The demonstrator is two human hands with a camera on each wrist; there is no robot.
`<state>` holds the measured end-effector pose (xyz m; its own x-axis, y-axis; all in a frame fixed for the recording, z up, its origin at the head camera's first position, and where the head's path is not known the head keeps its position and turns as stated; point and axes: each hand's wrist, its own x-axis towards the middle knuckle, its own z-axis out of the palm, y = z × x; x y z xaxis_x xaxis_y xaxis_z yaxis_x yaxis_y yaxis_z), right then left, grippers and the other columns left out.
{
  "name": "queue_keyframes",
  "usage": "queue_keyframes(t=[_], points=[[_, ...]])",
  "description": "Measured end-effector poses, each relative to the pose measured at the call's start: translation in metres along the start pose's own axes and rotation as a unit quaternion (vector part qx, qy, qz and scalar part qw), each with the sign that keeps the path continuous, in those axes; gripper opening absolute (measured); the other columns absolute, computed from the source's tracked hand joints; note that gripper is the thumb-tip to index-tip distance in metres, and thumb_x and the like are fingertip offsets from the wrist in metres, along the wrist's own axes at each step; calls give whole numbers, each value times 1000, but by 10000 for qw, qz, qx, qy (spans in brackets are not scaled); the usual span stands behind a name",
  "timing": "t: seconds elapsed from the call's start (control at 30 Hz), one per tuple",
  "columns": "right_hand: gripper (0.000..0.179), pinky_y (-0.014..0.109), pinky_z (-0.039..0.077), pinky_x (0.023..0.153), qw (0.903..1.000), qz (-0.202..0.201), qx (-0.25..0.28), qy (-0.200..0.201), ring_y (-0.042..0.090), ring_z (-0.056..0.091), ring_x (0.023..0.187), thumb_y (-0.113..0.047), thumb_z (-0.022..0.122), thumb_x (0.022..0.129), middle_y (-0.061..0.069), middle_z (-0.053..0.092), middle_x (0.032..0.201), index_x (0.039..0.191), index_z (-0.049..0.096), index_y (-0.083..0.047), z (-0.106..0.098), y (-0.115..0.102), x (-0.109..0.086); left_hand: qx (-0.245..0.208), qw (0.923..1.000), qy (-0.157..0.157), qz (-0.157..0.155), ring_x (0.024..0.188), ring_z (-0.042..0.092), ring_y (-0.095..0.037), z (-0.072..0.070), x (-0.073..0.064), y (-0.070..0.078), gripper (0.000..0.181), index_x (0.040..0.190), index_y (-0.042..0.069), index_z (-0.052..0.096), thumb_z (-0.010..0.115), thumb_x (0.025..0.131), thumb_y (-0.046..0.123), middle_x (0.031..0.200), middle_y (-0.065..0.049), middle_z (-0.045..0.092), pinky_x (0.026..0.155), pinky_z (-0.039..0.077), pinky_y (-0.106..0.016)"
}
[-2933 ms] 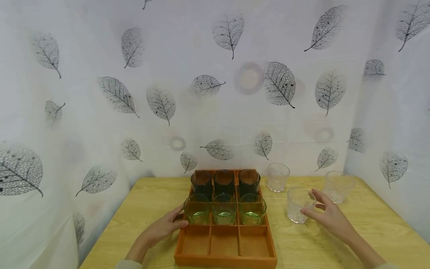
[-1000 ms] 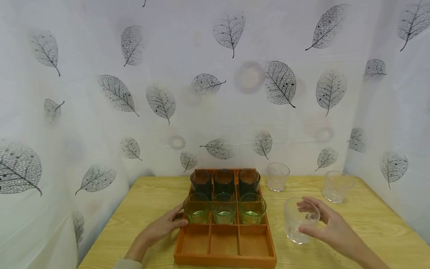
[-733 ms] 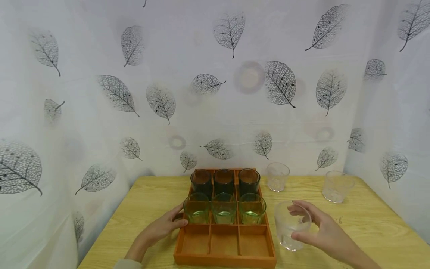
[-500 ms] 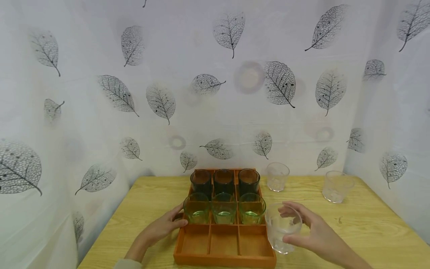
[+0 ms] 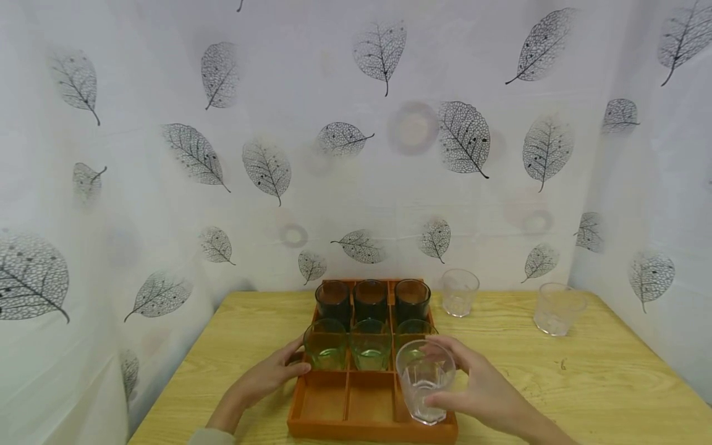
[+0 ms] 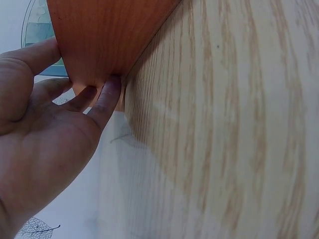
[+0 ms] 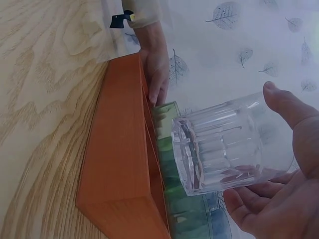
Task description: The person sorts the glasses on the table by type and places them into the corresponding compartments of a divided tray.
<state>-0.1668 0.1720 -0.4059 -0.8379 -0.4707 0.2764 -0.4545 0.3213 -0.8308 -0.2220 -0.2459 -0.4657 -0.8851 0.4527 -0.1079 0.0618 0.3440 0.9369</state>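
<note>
My right hand [image 5: 484, 389] holds a clear drinking glass [image 5: 414, 389] between thumb and fingers, over the front right compartment of the wooden divided tray [image 5: 372, 431]. In the right wrist view, the glass [image 7: 224, 144] hangs above the tray's rim, base toward the tray. At the tray's left side, my left hand [image 5: 267, 377] touches the outer wall; its fingertips press on the wood [image 6: 109, 35] in the left wrist view. Three green glasses [image 5: 371, 355] stand in the tray's middle row, the right one partly behind the clear glass. Three dark glasses [image 5: 371, 303] fill the row behind.
Two more clear glasses stand on the wooden table [image 5: 534, 377] right of the tray: a nearer-centre glass [image 5: 458, 295] at the back and another glass [image 5: 558, 312] farther right. A white curtain [image 5: 356, 185] with leaf prints hangs behind the table.
My right hand has taken the clear glass off the table on the right and carried it left, over the tray's front right compartment. The left hand has stayed at the tray.
</note>
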Motion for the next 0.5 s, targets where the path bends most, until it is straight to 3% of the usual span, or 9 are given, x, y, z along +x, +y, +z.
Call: queue_keyframes(t=[0.23,0.33,0.5], points=[[81,49,47,100,9999,128,-2,-91,30,63,118,-35,89,82,3,65,135,147,50,-7,21,-10,16,-61,9999,-38,80,145,36,-45,0,1,0,79,167,7,9,57,108,26,162,-33,26,114,36,-58],[81,47,48,100,9995,254,75,-147,31,62,118,-35,90,81,3,65,135,147,51,-7,30,-15,24,-53,9999,-51,116,145,36,-45,0,1,0,78,166,7,9,57,108,26,162,-33,27,114,36,-58],[80,40,51,98,9993,136,259,-218,32,62,119,-32,90,82,6,66,135,147,51,-6,46,-22,37,-95,9998,-115,131,145,35,-45,0,2,0,78,167,8,8,56,108,25,163,-32,24,114,36,-57]])
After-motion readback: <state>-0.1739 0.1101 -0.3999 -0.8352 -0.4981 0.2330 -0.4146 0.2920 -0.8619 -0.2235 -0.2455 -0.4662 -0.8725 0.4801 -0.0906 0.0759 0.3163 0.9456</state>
